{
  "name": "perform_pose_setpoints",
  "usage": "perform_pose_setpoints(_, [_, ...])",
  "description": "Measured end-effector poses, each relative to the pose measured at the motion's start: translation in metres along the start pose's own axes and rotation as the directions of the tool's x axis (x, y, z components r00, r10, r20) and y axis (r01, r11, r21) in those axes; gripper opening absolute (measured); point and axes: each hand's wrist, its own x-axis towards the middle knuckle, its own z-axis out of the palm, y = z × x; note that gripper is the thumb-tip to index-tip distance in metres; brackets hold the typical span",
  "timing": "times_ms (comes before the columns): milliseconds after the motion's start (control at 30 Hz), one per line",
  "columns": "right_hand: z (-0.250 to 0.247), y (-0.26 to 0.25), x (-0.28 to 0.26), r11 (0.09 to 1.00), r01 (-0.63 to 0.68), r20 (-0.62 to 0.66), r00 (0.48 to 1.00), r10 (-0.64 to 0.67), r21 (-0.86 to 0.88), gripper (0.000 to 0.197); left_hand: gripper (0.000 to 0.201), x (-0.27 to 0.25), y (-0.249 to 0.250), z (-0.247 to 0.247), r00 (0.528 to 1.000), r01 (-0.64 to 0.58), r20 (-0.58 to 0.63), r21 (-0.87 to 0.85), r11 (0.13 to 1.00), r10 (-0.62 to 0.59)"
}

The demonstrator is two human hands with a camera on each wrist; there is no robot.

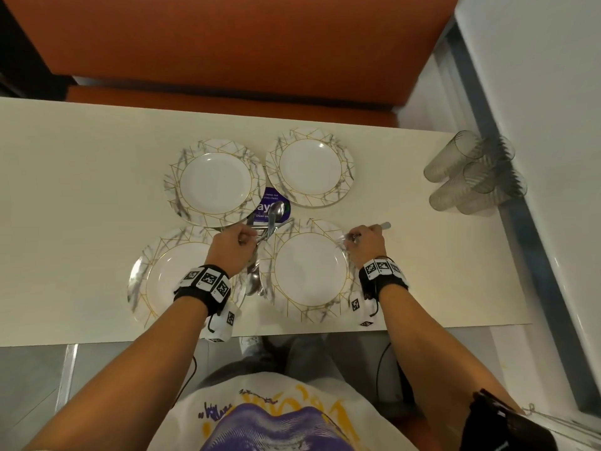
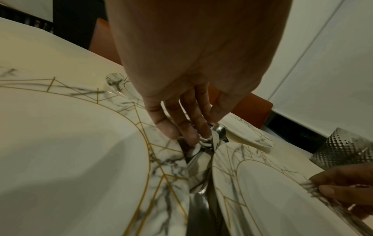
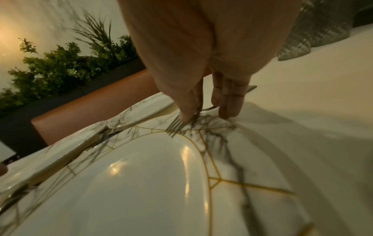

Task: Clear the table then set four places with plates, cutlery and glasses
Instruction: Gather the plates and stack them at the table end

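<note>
Four marble-patterned plates lie in a square on the cream table (image 1: 81,190): far left (image 1: 216,183), far right (image 1: 309,167), near left (image 1: 162,278), near right (image 1: 310,268). A pile of cutlery (image 1: 255,281) lies in the gap between them. My left hand (image 1: 250,237) reaches into that pile, fingers and thumb pinching pieces (image 2: 210,140), and a spoon (image 1: 275,211) sticks out beyond it. My right hand (image 1: 353,237) pinches a fork (image 3: 174,127) by its neck. The tines hang over the near right plate's rim, and the handle (image 1: 385,225) points right.
Several textured grey glasses (image 1: 471,174) stand grouped at the table's right end, by the wall. A purple sticker (image 1: 270,203) lies between the far plates. An orange bench (image 1: 227,43) runs behind the table. Bare tabletop stretches left of the plates.
</note>
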Motion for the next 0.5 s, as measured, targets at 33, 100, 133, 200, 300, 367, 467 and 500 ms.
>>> perform_pose_setpoints(33, [-0.001,-0.002,0.002,0.999,-0.001,-0.016,1.000,0.002,0.033,0.024,0.014,0.000,0.001,0.000,1.000,0.002,-0.003,0.000,1.000,-0.002])
perform_pose_setpoints(100, [-0.003,-0.006,0.007,0.995,0.003,-0.058,0.998,0.003,0.098,0.024,0.014,-0.001,0.002,0.000,1.000,0.006,-0.008,-0.001,1.000,-0.006])
perform_pose_setpoints(133, [-0.005,-0.008,0.011,0.992,0.004,-0.077,0.997,0.006,0.126,0.023,0.014,-0.001,0.003,0.000,1.000,0.007,-0.011,0.000,1.000,-0.007])
perform_pose_setpoints(200, [-0.007,-0.009,0.018,0.986,-0.004,-0.092,0.996,0.020,0.169,0.021,0.014,-0.001,0.003,0.001,1.000,0.010,-0.015,0.005,1.000,-0.010])
perform_pose_setpoints(300, [-0.010,-0.013,0.029,0.983,-0.013,-0.086,0.996,0.029,0.181,0.021,0.013,0.000,0.003,0.001,1.000,0.017,-0.011,0.002,1.000,-0.017])
perform_pose_setpoints(367, [-0.011,-0.013,0.038,0.982,-0.043,-0.070,0.996,0.057,0.186,0.018,0.013,0.001,0.005,0.003,1.000,0.021,-0.016,0.004,1.000,-0.021])
perform_pose_setpoints(467, [-0.013,-0.015,0.046,0.981,-0.088,-0.028,0.995,0.094,0.172,0.020,0.014,0.001,0.007,0.007,1.000,0.020,-0.020,0.012,1.000,-0.019])
perform_pose_setpoints(500, [-0.013,-0.014,0.047,0.982,-0.089,-0.028,0.995,0.095,0.164,0.020,0.015,0.001,0.008,0.008,1.000,0.023,-0.019,0.012,1.000,-0.023])
